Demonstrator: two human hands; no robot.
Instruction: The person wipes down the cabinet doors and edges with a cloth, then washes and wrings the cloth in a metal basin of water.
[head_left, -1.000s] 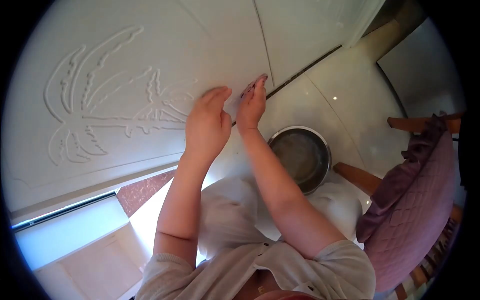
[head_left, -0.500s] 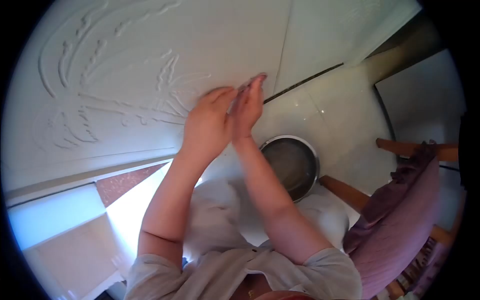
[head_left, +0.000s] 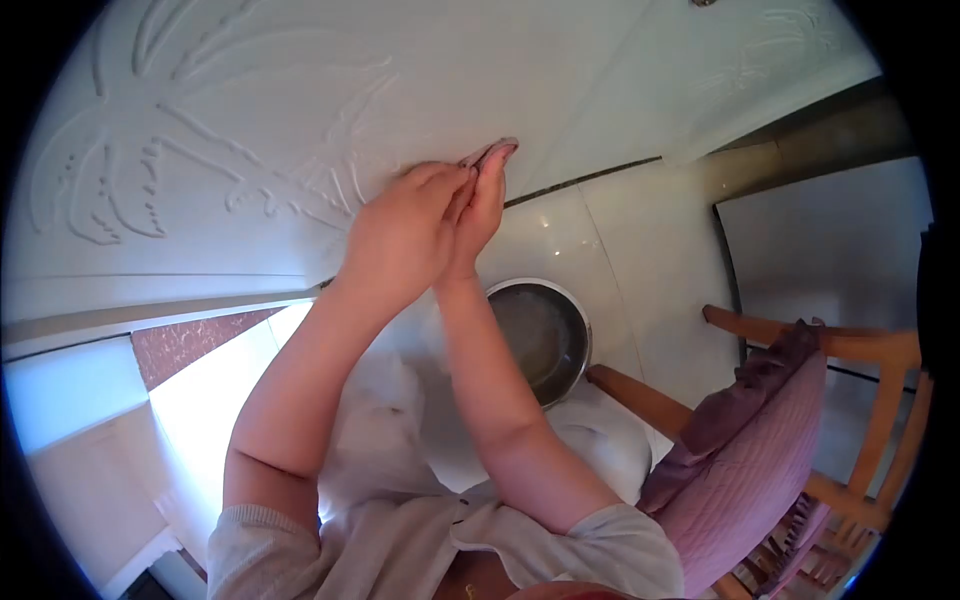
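My left hand (head_left: pixel 398 228) and my right hand (head_left: pixel 480 215) are pressed together in front of the white panel (head_left: pixel 270 120), which has a raised palm-tree pattern. The left fingers lie bent over the right palm. At the fingertips shows a thin pinkish-grey edge (head_left: pixel 492 153), perhaps cloth; its kind is unclear, and whatever lies between the palms is hidden. Below the right wrist, a round metal basin (head_left: pixel 585 352) holds cloudy liquid on the floor.
Pale glossy tiles (head_left: pixel 640 260) cover the floor. To the right stands a wooden chair (head_left: pixel 865 345) with a mauve quilted cover (head_left: pixel 750 480). A dark gap (head_left: pixel 585 180) runs along the panel's lower edge. Bright light falls at lower left.
The view has shifted, so the basin and chair appear further left. My hands remain together, with the left fingers now closer over the right hand.
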